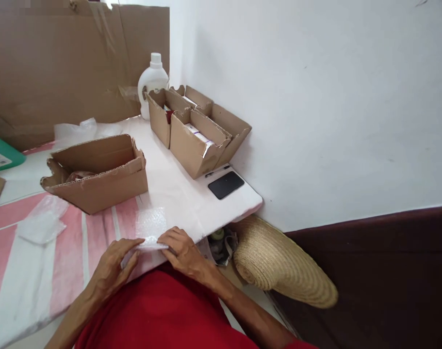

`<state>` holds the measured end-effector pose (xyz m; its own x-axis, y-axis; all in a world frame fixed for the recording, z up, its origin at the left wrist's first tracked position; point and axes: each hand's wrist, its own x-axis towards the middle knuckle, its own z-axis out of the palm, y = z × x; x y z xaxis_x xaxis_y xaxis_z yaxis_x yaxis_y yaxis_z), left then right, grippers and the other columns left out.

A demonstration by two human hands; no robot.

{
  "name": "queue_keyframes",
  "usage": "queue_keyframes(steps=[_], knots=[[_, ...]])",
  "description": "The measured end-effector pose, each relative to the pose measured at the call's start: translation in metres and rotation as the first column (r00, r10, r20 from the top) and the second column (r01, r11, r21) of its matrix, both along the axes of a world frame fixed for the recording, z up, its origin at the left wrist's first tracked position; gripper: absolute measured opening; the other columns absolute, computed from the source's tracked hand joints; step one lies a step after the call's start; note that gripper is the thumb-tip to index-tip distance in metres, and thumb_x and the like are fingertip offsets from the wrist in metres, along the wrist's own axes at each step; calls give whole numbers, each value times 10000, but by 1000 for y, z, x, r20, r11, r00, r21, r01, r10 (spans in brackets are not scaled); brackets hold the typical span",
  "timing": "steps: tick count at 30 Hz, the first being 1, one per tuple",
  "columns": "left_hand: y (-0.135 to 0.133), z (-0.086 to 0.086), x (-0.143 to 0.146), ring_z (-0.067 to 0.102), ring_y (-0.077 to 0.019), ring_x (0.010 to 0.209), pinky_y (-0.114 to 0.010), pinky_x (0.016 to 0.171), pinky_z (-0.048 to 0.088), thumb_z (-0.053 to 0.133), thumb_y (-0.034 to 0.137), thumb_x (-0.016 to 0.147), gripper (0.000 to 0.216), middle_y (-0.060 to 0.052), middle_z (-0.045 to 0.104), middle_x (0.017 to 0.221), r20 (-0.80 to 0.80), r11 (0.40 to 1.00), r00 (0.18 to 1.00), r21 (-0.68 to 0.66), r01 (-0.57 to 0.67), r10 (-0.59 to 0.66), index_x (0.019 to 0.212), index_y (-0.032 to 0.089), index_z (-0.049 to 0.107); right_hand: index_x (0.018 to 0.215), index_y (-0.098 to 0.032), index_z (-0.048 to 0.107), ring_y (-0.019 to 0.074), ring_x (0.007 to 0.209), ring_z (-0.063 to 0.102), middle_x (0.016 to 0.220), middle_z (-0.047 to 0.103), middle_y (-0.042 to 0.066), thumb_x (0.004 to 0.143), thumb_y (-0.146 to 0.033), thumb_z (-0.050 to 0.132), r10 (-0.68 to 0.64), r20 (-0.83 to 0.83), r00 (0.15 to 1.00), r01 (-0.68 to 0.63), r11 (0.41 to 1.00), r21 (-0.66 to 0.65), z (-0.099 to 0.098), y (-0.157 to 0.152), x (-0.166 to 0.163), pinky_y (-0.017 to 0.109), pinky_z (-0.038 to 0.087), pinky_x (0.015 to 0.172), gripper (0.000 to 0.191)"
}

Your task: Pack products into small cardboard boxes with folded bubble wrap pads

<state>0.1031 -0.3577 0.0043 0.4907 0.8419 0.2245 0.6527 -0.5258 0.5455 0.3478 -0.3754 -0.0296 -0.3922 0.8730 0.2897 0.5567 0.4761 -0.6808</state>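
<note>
The left hand (113,265) and right hand (184,252) pinch bubble wrap (151,222) (overhanging the table (182,194) or nearly). A loosened grip could let it slip.

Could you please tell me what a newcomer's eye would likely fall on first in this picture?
Probably the red clothing at the bottom, with the left hand and right hand holding bubble wrap at the near edge of the table. The straw hat below the table's right corner might come next, then the clustered boxes by the white wall.
</note>
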Motion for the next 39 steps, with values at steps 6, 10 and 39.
queue_keyframes(steps=[6, 10, 39], knots=[[35, -1, 23, 688, -180, 796, -290, 667, 560, 532, 536, 926, 511, -36, 689, 888, 233, 893, 909, -381, -240, 344, 1287, 178, 583, 978, -189, 668, 143, 673, 567, 740, 627, -25, 937, -270, 628, -316, -163, 935, 268, 927, -262, 1, 28, -4, 244, 438, 656, 99], [45, -10, 29, 681, -257, 1017, -420, 852, 571, 547, 493, 932, 524, -144, 677, 1163, 161, 934, 925, -166, -318, 343, 1325, 146, 556, 1067, -189, 629, 153, 687, 587, 749, 617, -25, 891, -263, 655, -418, -170, 892, 363, 888, -282, -7, 44, -6, 256, 456, 677, 193], [76, 121, 0, 542, -317, 1333, -480, 1086, 430, 566, 335, 951, 658, -145, 592, 1422, -15, 746, 953, 626, -228, 303, 1554, 224, 329, 1184, -238, 651, 177, 879, 719, 994, 764, 45, 988, -137, 574, -134, 6, 991, 100, 768, 633, 186, 112, 31, 299, 563, 817, 234]])
